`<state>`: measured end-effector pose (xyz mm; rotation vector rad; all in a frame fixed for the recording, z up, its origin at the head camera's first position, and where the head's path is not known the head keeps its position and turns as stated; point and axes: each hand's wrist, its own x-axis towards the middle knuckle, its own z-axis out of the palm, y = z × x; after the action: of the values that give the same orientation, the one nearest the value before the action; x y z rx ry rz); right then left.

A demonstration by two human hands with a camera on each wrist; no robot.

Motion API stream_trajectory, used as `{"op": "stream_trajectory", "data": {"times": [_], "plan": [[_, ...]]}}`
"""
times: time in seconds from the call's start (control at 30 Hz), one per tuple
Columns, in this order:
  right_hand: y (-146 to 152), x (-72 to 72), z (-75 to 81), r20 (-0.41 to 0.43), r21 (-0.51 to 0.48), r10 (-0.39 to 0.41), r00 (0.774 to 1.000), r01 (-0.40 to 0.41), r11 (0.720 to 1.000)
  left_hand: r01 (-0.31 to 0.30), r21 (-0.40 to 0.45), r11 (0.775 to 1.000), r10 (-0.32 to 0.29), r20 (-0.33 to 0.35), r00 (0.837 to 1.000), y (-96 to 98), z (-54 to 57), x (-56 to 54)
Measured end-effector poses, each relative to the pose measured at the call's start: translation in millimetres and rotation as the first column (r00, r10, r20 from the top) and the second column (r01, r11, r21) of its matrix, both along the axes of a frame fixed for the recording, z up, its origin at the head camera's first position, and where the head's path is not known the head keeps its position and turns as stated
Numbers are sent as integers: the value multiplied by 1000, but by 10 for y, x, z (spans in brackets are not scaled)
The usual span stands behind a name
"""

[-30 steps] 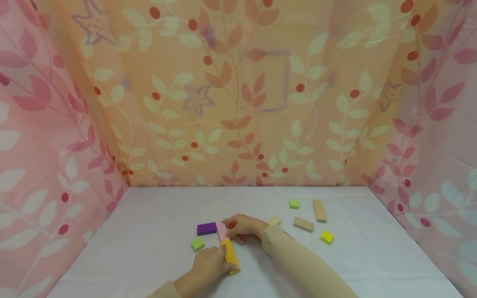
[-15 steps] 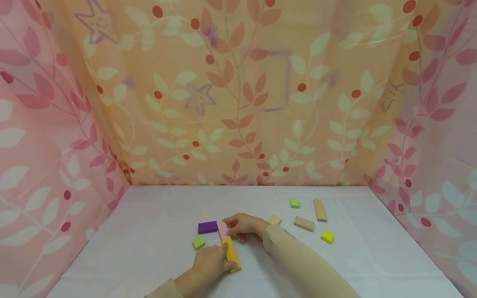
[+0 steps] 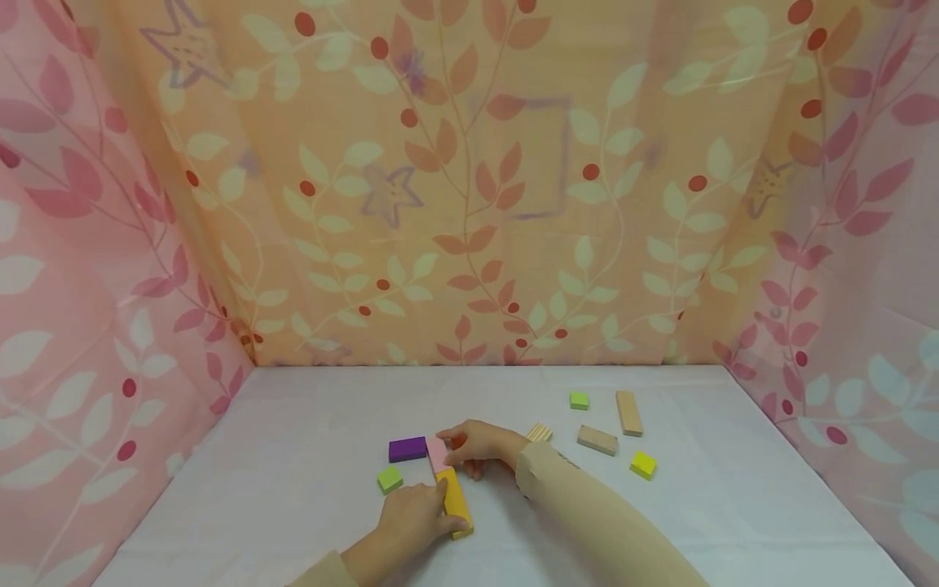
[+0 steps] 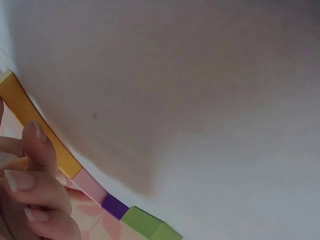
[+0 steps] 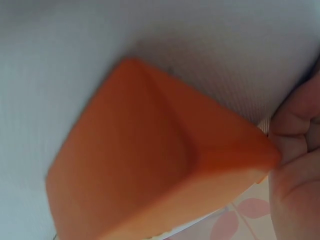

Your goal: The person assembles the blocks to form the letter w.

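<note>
One aligning step appears underway, near centre: left hand (image 3: 412, 515), half open, grips the yellow block (image 3: 456, 496); right hand (image 3: 484, 443) narrowly pinches the pink block (image 3: 437, 455) beyond; gentle release seems called for next.

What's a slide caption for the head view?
Left hand grips a long yellow-orange rectangular block, right hand a pink rectangular block end to end with it, on white cloth.
</note>
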<state>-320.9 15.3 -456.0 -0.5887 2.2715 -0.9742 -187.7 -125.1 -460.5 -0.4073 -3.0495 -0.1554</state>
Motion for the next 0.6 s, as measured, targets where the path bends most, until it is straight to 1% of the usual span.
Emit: {"op": "stream_trajectory", "data": {"times": [0.17, 0.27, 0.43, 0.6], "plan": [[3, -6, -8, -4, 7, 6, 1000, -6, 1000, 22, -8, 1000, -22, -46, 999, -8, -16, 7], [5, -17, -12, -5, 4, 10, 1000, -10, 1000, 18, 1, 1000, -18, -47, 999, -8, -21, 9], [8, -10, -2, -10, 0, 8, 1000, -8, 1000, 11, -2, 1000, -11, -22, 1000, -5, -24, 18], [16, 0, 26, 4, -13, 22, 1000, -22, 1000, 35, -3, 999, -35, 24, 999, -30, -11, 44]]}}
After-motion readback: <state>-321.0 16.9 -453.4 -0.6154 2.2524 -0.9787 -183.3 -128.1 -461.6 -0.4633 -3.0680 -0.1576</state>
